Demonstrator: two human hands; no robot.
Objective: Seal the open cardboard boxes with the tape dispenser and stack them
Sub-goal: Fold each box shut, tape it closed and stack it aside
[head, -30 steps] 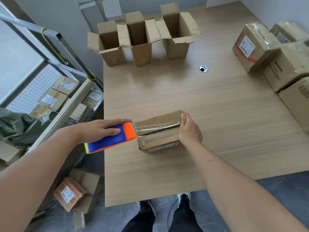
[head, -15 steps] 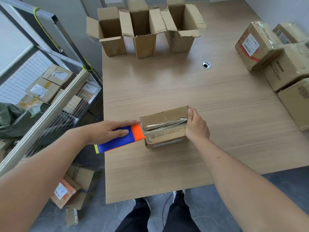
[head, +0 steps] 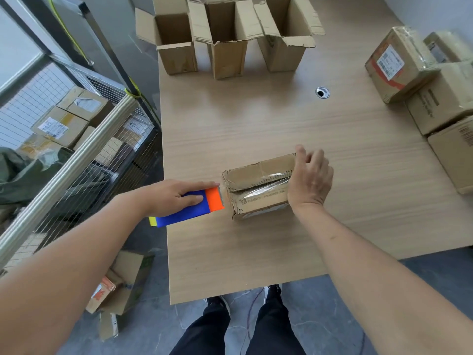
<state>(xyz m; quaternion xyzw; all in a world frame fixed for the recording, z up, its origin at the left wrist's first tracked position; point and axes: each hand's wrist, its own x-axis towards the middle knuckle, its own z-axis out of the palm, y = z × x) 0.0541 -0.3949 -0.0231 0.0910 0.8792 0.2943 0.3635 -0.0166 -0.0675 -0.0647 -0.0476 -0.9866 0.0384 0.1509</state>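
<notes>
A small closed cardboard box [head: 257, 185] lies on the wooden table [head: 256, 124], with clear tape along its top seam. My left hand [head: 176, 194] grips a blue and orange tape dispenser [head: 194, 208], whose orange toothed end sits at the box's left end. My right hand [head: 308, 179] rests on the box's right end with fingers relaxed. Three open cardboard boxes [head: 230, 39] stand upright in a row at the table's far edge, flaps up.
Several taped boxes [head: 419, 80] are piled at the table's right side. A wire cage cart [head: 76, 139] with parcels stands left of the table. More boxes [head: 120, 283] lie on the floor by the table's left corner. A cable hole [head: 322, 92] sits mid-table.
The dispenser has pulled slightly left, off the box's left end. My right hand has loosened from holding the box's right end and lifted its fingers.
</notes>
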